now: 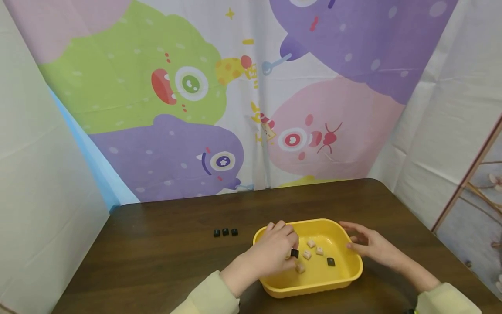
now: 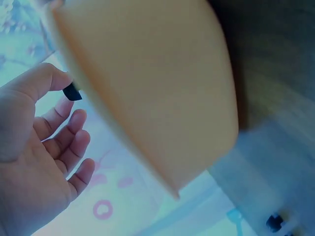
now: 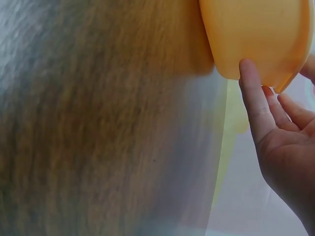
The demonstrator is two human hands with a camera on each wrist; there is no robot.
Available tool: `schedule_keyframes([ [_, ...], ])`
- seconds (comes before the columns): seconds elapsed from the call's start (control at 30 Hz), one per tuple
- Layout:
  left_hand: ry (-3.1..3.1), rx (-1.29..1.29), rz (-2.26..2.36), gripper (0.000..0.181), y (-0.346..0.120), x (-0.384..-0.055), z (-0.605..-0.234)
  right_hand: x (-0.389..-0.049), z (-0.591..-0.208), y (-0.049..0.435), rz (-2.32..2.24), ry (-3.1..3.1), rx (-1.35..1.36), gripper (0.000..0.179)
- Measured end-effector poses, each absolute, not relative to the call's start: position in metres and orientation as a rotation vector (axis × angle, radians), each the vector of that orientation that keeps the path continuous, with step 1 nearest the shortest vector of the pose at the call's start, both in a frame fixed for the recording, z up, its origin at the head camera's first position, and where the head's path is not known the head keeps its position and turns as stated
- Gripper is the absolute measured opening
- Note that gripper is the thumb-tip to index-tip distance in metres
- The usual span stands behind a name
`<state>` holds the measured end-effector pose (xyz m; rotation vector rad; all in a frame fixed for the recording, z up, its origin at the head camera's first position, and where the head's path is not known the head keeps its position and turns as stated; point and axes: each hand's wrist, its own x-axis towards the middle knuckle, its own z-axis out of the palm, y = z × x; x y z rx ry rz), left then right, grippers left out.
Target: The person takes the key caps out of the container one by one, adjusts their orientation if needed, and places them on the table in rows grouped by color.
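Observation:
My left hand [image 1: 274,248] reaches over the left side of a yellow plastic basin [image 1: 310,285] and pinches a black keycap [image 1: 294,253] between thumb and forefinger. In the left wrist view the keycap [image 2: 72,92] sits at the fingertips beside the basin rim, the other fingers loosely bent. Inside the basin lie several beige keycaps [image 1: 319,250] and one black keycap [image 1: 331,261]. At the basin's right end is my right hand [image 1: 374,248], its thumb at the rim and its fingers extended along the outer wall, as the right wrist view also shows.
Three black keycaps [image 1: 225,232] stand in a short row on the dark wooden table [image 1: 164,257], left of the basin. Behind the table hangs a curtain [image 1: 251,96] with cartoon monsters. White cloth [image 1: 43,174] borders the left side.

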<state>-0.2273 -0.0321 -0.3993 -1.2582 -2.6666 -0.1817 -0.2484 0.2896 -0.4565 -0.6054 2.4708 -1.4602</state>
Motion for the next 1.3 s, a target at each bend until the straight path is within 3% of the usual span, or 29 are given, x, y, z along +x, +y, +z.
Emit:
schedule_keyframes([
  [0.53, -2.54, -1.006, -0.117, 0.02, -0.072, -0.23, -0.385, -0.246, -0.458, 0.293, -1.478, 2.376, -0.565, 0.064],
  [1.3, -2.455, -0.787, -0.075, 0.023, -0.138, -0.247, -0.405, -0.244, -0.459, 0.292, -1.491, 2.374, -0.531, 0.062],
])
